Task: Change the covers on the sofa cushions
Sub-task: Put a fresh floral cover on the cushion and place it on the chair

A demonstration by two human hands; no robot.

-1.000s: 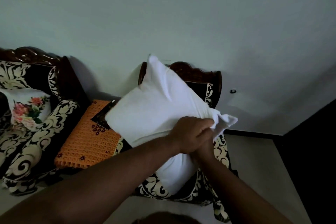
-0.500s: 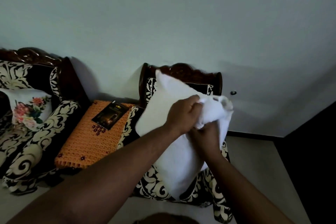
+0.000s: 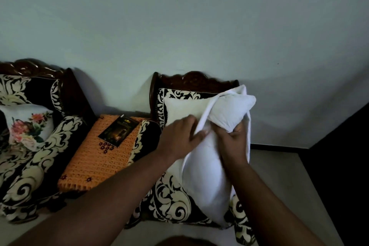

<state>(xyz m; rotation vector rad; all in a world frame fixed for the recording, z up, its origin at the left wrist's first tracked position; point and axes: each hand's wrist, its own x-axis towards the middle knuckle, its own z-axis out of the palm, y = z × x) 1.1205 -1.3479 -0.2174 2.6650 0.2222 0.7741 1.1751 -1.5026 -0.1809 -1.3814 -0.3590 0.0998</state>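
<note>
Gripped by both hands: white cushion point(image 3: 207, 181)
Cover edge point(image 3: 203, 118) is pinched by left hand point(image 3: 179, 140); corner is clutched by right hand point(image 3: 233, 142).

White cushion point(image 3: 207, 181) stands on end on the patterned armchair point(image 3: 169, 201).

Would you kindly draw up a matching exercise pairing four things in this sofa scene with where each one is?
Things:
1. white cushion
2. floral cushion
3. dark booklet
4. orange crocheted cloth

Places:
A. lying on the orange cloth
B. on the sofa at far left
C. spread between the two seats
D. held by both hands over the patterned chair

Pairs: 1-D, 2-B, 3-A, 4-C. The left hand and right hand grip the white fabric.
</note>
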